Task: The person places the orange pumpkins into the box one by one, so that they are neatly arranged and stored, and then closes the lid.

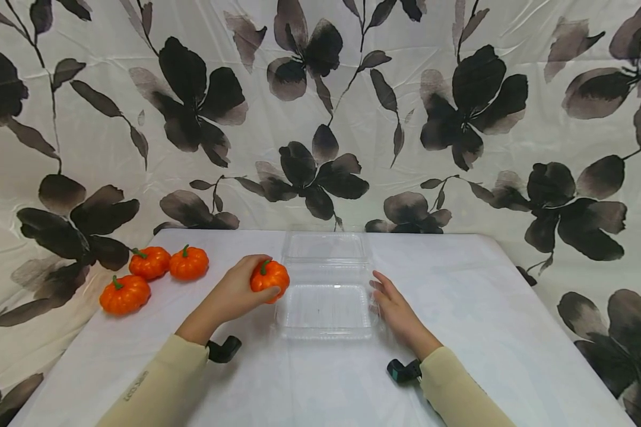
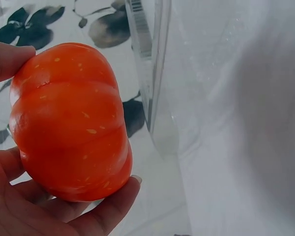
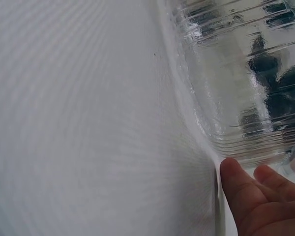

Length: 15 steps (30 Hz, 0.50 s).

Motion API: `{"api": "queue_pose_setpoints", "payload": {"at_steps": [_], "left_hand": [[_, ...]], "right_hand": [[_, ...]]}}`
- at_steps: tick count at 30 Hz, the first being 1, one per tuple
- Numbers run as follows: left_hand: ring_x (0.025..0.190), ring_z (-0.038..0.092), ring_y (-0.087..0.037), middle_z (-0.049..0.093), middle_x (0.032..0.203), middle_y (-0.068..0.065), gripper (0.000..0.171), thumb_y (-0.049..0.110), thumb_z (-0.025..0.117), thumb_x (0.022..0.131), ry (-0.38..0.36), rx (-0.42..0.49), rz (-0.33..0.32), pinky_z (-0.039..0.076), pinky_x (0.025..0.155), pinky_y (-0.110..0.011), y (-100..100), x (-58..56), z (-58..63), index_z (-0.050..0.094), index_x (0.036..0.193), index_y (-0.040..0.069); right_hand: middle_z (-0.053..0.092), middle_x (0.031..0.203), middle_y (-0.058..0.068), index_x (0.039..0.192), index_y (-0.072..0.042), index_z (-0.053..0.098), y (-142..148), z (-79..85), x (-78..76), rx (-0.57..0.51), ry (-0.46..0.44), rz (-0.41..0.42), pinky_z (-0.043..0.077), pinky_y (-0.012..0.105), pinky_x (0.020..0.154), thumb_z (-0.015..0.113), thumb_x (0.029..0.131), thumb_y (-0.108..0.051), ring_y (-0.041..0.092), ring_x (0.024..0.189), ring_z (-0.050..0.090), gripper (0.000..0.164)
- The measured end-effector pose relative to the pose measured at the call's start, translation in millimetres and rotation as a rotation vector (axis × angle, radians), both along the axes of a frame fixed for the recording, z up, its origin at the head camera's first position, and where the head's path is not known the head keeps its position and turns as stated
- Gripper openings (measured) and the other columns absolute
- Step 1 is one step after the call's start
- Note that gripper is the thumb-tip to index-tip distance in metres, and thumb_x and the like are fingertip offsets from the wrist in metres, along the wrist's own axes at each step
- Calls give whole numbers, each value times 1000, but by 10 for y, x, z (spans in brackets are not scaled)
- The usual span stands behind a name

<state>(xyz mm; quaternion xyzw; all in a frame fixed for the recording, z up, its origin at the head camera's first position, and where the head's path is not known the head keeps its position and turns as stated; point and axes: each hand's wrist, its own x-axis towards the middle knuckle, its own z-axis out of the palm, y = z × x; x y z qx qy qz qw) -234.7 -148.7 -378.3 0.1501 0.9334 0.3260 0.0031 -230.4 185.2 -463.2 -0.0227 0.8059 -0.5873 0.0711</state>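
A small orange toy pumpkin (image 1: 270, 282) with a green stem is held in my left hand (image 1: 232, 296), just left of the clear plastic container. In the left wrist view, thumb and fingers curl round the ribbed sides of the pumpkin (image 2: 71, 123). The hinged container (image 1: 323, 308) lies unfolded on the table, its lid (image 1: 326, 246) toward the far edge. Beside the container's right side, my right hand (image 1: 400, 314) has its fingers extended. From the right wrist, the fingertips (image 3: 231, 167) appear against the rim of the ribbed container (image 3: 231, 83).
Several more orange things lie at the table's left edge: one pumpkin (image 1: 125, 295) in front, another (image 1: 149, 263) behind it, and a third (image 1: 189, 263) to the right. A white cloth covers the table (image 1: 459, 284). A flower-patterned sheet (image 1: 384, 136) hangs behind.
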Motion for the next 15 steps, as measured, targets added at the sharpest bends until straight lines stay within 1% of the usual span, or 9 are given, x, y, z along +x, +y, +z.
{"api": "queue_pose_setpoints", "payload": {"at_steps": [5,12,15], "left_hand": [[115,54,-30,49,137,-13,67,37,70,84,8,15,-30,53,95,-47,117,-13,3,44,138,6],[112,55,-26,51,133,-9,66,39,70,83,-16,26,-58,55,92,-43,277,-35,-13,45,137,10],[110,55,-25,52,131,-8,64,37,70,82,-5,30,-71,55,92,-41,341,-45,-22,47,135,10]], "right_hand": [[29,158,16,154,-19,20,-1,-8,0,-8,10,-4,32,55,113,35,105,-22,37,146,27,52],[28,158,15,154,-20,20,4,-9,5,-43,-2,1,30,54,114,34,105,-21,35,147,24,51],[28,158,15,154,-21,20,6,-2,10,-48,-4,1,30,54,114,34,105,-21,35,147,24,51]]}}
